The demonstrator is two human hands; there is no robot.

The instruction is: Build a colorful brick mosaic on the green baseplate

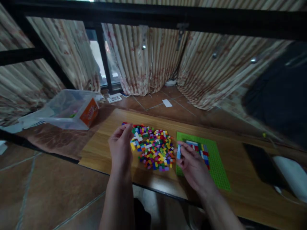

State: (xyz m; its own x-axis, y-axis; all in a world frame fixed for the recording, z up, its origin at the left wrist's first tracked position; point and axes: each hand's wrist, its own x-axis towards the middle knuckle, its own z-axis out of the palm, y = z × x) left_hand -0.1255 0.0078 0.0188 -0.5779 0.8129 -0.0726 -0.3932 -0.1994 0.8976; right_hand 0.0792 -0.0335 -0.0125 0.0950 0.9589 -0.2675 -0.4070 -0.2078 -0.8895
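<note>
Between the thumb and fingers of my right hand (193, 163) is a light blue toy brick (178, 151), held upright over the left side of a green baseplate (219, 169). Colourful bricks (204, 155) are fixed on that plate, partly covered by my right hand. My left hand (120, 142) is raised at the left edge of a loose heap of small mixed-colour bricks (155, 148). Its fingers are pinched together; whether anything is in them is hidden.
A wooden table (103, 143) carries the bricks and plate. Beyond its left end stands a clear plastic bin (62, 111) with an orange label. On the right lie a black flat object (263, 163) and a white rounded object (291, 174). Curtains (148, 64) hang behind.
</note>
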